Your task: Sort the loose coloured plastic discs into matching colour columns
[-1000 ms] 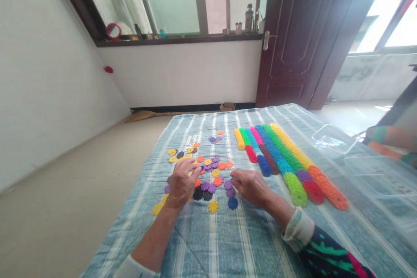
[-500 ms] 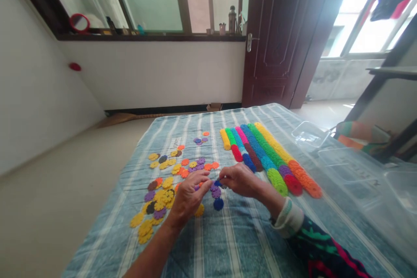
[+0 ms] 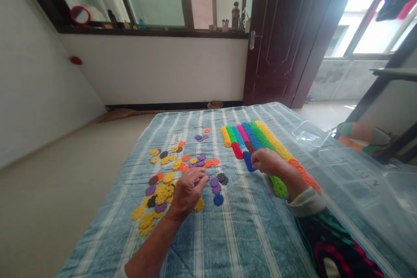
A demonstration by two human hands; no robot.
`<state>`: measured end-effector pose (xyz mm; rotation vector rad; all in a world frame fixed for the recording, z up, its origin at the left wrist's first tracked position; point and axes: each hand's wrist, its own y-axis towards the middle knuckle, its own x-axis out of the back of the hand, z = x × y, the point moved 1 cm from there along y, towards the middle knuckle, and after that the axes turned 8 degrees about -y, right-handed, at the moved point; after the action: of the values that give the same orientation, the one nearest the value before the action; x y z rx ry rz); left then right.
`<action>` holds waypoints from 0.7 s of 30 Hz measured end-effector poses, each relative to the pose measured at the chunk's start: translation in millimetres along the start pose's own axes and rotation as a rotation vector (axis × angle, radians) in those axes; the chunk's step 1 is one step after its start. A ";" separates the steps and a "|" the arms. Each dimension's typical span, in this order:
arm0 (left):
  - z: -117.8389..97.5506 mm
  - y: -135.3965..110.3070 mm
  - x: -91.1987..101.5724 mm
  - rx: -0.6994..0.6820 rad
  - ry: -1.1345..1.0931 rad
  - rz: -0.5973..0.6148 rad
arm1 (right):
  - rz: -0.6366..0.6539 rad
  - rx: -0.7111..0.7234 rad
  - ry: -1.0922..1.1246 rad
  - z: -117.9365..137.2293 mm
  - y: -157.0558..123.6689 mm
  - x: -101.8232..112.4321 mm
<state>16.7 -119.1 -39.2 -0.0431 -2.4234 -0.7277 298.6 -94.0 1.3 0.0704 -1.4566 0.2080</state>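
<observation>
My left hand hovers over loose flower-edged plastic discs, its fingers loosely bent and thumb apart, with nothing visible in them. Closed in a pinch, my right hand is at the near end of a blue stack in the row of stacked discs; what its fingertips hold is hidden. Between the hands lie a black disc, purple discs and a blue disc. Yellow discs spread left of my left hand, mixed with orange, brown, black and purple ones.
Long stacks, such as a yellow one and a lime-green one, lie side by side. Clear plastic boxes stand along the right. A small written label and a few discs lie farther back on the striped cloth.
My right hand has moved right, from beside my left hand to the stacks. The blue disc pinched between the hands is gone from there, and a black disc now shows. My left hand stayed nearly still.
</observation>
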 end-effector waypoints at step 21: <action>27.5 7.6 29.2 0.109 0.104 -0.183 | -0.081 0.020 -0.009 18.0 -4.5 2.1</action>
<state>-20.6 -102.6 -37.6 0.2574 -2.3832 -0.6594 282.1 -101.3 5.8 0.1466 -1.4577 0.1570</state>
